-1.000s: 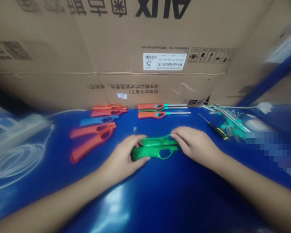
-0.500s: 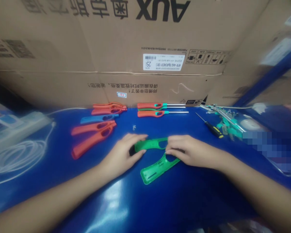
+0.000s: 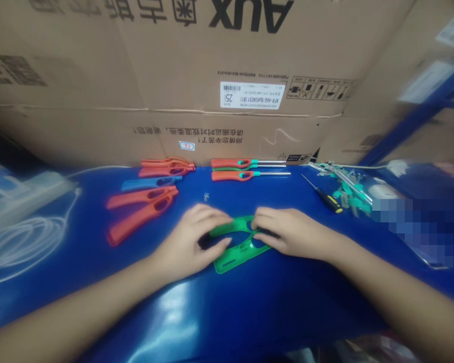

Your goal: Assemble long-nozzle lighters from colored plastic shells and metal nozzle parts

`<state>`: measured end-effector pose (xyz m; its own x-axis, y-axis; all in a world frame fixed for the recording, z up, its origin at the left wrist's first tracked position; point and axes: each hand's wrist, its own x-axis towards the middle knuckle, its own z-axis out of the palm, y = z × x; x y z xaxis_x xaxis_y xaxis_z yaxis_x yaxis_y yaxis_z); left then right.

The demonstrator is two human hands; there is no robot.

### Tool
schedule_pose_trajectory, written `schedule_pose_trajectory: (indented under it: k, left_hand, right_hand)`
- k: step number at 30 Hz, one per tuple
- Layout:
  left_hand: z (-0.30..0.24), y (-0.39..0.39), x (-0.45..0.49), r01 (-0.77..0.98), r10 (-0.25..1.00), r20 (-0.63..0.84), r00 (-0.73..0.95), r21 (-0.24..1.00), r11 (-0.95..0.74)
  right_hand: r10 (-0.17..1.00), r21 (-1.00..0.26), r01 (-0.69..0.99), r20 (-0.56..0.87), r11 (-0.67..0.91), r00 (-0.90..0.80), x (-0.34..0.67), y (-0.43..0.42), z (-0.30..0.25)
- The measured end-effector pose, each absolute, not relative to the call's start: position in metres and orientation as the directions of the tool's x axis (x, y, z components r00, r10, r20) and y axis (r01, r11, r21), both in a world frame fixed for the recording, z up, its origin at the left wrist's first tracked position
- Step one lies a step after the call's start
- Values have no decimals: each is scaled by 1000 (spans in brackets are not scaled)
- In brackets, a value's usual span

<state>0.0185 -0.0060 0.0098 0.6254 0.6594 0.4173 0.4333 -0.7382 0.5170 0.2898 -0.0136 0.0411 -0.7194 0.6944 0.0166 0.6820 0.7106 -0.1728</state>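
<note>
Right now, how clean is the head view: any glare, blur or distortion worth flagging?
Head view: centre fairly sharp around the green shells; white glare on the blue table; edges smear, notably the white cable coil; a pixelated patch sits at right; the cardboard box edge bows.

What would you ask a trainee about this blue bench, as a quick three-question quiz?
1. True or false: the left hand and the right hand both hold the green shells.
2. Beside the orange shells lies one shell of another colour. Which? A blue, B yellow, C white.
3. Fill in: the screwdriver lies on the table on the ___ hand's side.

Key: 1 true. 2 A, the blue shell. 3 right.
</note>
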Motion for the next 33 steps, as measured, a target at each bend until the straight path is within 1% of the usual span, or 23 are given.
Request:
schedule_pose_trajectory:
  k: [3, 5, 7, 11, 17, 21, 29, 33]
  left_hand:
    - [13, -11, 19, 425, 600, 345, 722, 463, -778]
    - [13, -12, 19, 461, 605, 288, 742, 437, -773]
    - [12, -10, 18, 494, 630, 265, 730, 432, -755]
    - [7, -5, 18, 494, 661, 290, 692, 477, -727]
    - [3, -2, 17, 436, 657, 356, 665, 529, -728]
    - [3, 0, 17, 425, 671, 374, 640, 556, -715]
    - [2, 0, 18, 444, 684, 378, 624, 550, -708]
    - [2, -1, 18, 441, 684, 372, 628, 554, -706]
  right_hand:
    - [722, -208, 705, 13, 678, -691, 288, -13, 39]
    - [751, -228, 728, 21, 646, -660, 287, -13, 37]
    - [766, -244, 739, 27, 628, -642, 287, -13, 36]
    - [756, -246, 728, 34, 640, -654, 286, -13, 36]
    - [760, -224, 735, 40, 640, -649, 285, -14, 38]
    - [751, -216, 728, 39, 651, -659, 283, -14, 37]
    - [736, -223, 711, 48, 667, -675, 283, -14, 37]
    - [732, -205, 712, 40, 672, -680, 283, -14, 36]
